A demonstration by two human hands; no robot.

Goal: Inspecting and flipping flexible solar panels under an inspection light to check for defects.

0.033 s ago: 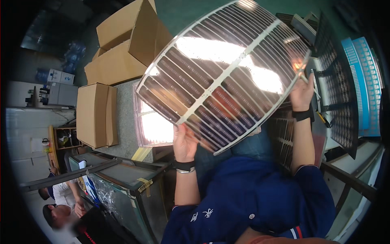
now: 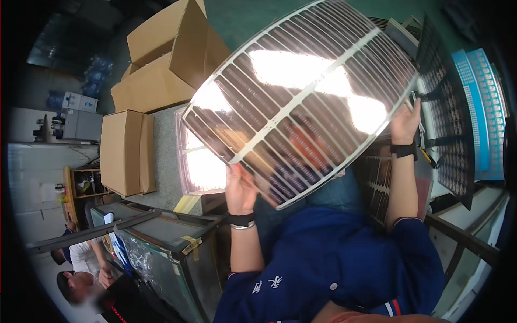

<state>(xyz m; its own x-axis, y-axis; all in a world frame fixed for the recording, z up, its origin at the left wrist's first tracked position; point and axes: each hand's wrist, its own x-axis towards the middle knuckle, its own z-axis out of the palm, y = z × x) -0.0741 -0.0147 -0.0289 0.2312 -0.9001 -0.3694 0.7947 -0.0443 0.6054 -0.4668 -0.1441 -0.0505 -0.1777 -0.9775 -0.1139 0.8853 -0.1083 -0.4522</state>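
A large, shiny, clear sheet (image 2: pixel 344 59) with rows of dark strips and pale dividing bands hangs tilted in the air before me. My left hand (image 2: pixel 240 189) grips its lower left edge between thumb and fingers. At the right edge, my right hand (image 2: pixel 405 123) holds the same sheet, with some fingers hidden behind it. Bright glare covers parts of its surface, and my legs show dimly through it. To the left, more clear sheets (image 2: pixel 202 171) lie on a grey surface (image 2: pixel 166 156), partly covered by the raised one.
Brown cardboard boxes (image 2: pixel 123 153) stand at the left, a larger open one (image 2: pixel 156 81) behind. Dark perforated panels (image 2: pixel 444 118) and blue sheets (image 2: pixel 476 107) lean at the right. A metal-framed glass case (image 2: pixel 161 231) is near my left arm. Another person (image 2: pixel 86 258) sits at lower left.
The sheet has shifted slightly to the right along its far edge, and the glare has slid across it. Both hands keep hold; my right hand has moved a little lower.
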